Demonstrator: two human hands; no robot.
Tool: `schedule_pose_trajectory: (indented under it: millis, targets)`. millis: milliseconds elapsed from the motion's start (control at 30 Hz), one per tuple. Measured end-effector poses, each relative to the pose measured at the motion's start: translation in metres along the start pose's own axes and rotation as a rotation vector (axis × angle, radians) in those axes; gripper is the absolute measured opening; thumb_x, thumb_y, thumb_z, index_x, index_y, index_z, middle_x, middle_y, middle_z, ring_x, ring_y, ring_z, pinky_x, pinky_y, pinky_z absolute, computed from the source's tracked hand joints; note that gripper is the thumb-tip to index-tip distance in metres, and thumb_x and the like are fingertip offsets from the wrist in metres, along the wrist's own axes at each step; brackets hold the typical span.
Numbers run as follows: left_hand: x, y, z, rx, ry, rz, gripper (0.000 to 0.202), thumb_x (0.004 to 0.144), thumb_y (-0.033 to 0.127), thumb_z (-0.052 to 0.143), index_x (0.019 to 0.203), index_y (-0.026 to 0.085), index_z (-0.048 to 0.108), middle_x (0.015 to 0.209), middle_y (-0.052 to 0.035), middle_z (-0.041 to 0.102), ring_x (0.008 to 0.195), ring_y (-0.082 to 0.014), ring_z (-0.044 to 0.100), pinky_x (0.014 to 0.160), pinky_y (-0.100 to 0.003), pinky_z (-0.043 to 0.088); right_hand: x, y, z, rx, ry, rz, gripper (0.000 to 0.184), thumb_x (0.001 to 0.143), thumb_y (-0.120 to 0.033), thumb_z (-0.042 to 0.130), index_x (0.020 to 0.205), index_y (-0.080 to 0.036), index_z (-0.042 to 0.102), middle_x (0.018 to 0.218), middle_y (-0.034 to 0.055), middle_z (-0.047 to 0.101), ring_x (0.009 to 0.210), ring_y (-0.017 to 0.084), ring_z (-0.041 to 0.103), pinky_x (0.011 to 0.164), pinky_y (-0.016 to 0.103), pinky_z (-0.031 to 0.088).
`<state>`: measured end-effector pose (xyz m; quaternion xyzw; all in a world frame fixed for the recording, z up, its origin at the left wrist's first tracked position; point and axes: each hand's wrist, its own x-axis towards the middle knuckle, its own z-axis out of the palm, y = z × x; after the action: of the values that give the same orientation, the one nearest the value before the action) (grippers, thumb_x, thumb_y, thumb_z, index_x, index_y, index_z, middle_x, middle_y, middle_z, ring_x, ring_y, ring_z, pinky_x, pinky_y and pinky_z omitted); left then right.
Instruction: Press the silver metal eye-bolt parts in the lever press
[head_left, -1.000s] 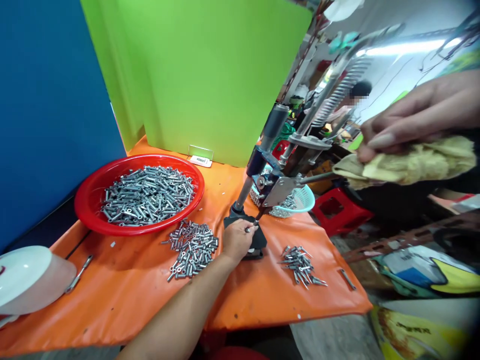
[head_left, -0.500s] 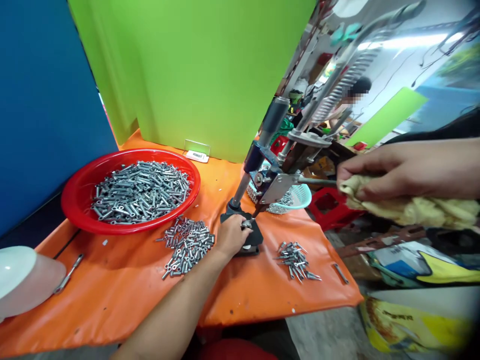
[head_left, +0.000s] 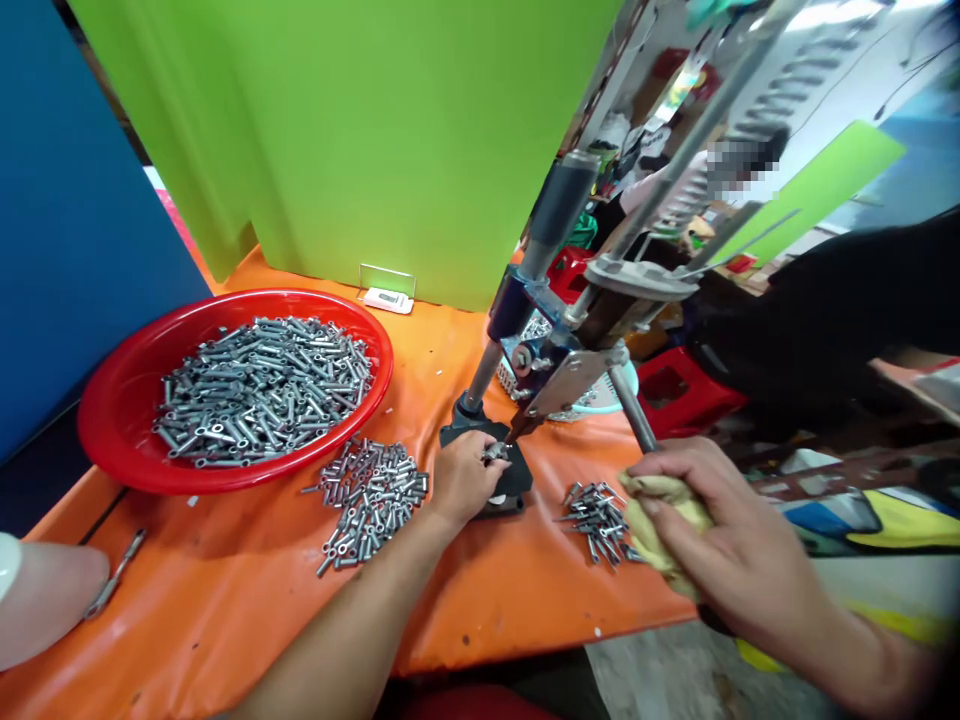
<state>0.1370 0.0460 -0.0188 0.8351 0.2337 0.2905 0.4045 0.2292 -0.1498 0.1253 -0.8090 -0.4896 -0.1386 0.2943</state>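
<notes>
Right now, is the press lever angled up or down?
Down: the press lever slopes downward to the right hand, which grips yellow cloth there.

Your orange-covered surface (head_left: 525, 600) carries a red basin (head_left: 116, 420) heaped with metal parts (head_left: 270, 390), a loose pile (head_left: 375, 505) beside it, a press (head_left: 574, 385), a smaller pile (head_left: 596, 520) and a metal tool (head_left: 120, 572).

The single view looks from the person's head, facing forward and down across the orange, sheet-covered tabletop (head_left: 540, 605) toward the tall, flat, bright green panel (head_left: 360, 130). From close range it takes in the bare left hand (head_left: 469, 475) near mid-frame and the bare right hand (head_left: 709, 520), nearer the lens.
</notes>
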Motion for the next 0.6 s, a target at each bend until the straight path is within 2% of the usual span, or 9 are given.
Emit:
schedule_pose_trajectory:
  millis: [67,100,233,300,367,467,533,600]
  targets:
    - [-0.001,0.0,0.001,0.007,0.004,0.009,0.016,0.075,0.025,0.068,0.089,0.02,0.062,0.085,-0.001,0.066,0.081,-0.0159,0.06,0.072,-0.028,0.044,-0.003,0.005,0.023,0.006,-0.03,-0.065,0.017,0.085,-0.028,0.049,0.095,-0.017,0.057,0.097,0.0108,0.057,0.098,0.021,0.054,0.08,0.038,0.048]
    - [-0.001,0.001,0.001,0.014,0.005,0.01,0.016,0.075,0.025,0.068,0.09,0.02,0.062,0.084,-0.001,0.065,0.081,-0.0159,0.06,0.072,-0.027,0.044,-0.004,0.009,0.037,0.011,-0.006,-0.1,0.016,0.084,-0.024,0.049,0.097,-0.018,0.056,0.098,0.011,0.055,0.099,0.022,0.052,0.082,0.039,0.047]
    - [-0.002,0.004,0.001,0.035,0.004,-0.005,0.017,0.075,0.026,0.068,0.09,0.02,0.062,0.084,-0.0013,0.065,0.08,-0.0157,0.059,0.071,-0.027,0.043,-0.004,0.03,0.093,0.082,0.237,-0.199,0.019,0.079,-0.017,0.052,0.098,-0.017,0.053,0.103,0.0101,0.051,0.102,0.022,0.049,0.085,0.041,0.046]
    - [-0.001,0.005,0.0,0.012,0.01,0.004,0.018,0.076,0.026,0.068,0.092,0.02,0.062,0.084,-0.0013,0.064,0.079,-0.0151,0.058,0.07,-0.026,0.042,-0.004,0.034,0.105,0.133,0.272,-0.193,0.022,0.078,-0.016,0.053,0.1,-0.017,0.054,0.107,0.01,0.049,0.102,0.021,0.049,0.084,0.04,0.047]
    - [0.0,0.005,-0.001,-0.053,0.017,0.033,0.017,0.078,0.028,0.065,0.092,0.019,0.063,0.083,-0.0012,0.062,0.077,-0.0136,0.057,0.068,-0.025,0.041,-0.005,0.032,0.102,0.176,0.247,-0.153,0.025,0.078,-0.017,0.056,0.103,-0.018,0.055,0.109,0.01,0.048,0.103,0.02,0.05,0.085,0.038,0.047]
    - [0.002,0.008,-0.004,-0.199,0.014,0.065,0.015,0.081,0.032,0.062,0.081,0.018,0.064,0.076,-0.0004,0.056,0.071,-0.0114,0.053,0.065,-0.023,0.039,-0.009,0.027,0.078,0.263,0.184,-0.061,0.025,0.079,-0.024,0.06,0.104,-0.018,0.057,0.104,0.0089,0.052,0.099,0.019,0.054,0.084,0.036,0.048]
    - [0.001,0.012,-0.007,-0.314,-0.008,0.058,0.02,0.079,0.034,0.063,0.071,0.016,0.061,0.071,0.0005,0.053,0.068,-0.0107,0.05,0.064,-0.023,0.037,-0.012,0.028,0.06,0.401,0.049,0.017,0.022,0.082,-0.031,0.058,0.1,-0.018,0.057,0.099,0.0085,0.056,0.089,0.017,0.058,0.076,0.032,0.05]
    - [0.0,0.016,-0.011,-0.481,-0.093,0.016,0.025,0.074,0.036,0.067,0.066,0.015,0.058,0.067,0.0018,0.05,0.064,-0.0094,0.047,0.061,-0.023,0.036,-0.01,0.036,0.043,0.497,-0.034,0.059,0.023,0.088,-0.039,0.049,0.095,-0.019,0.058,0.092,0.0084,0.06,0.071,0.013,0.06,0.061,0.027,0.048]
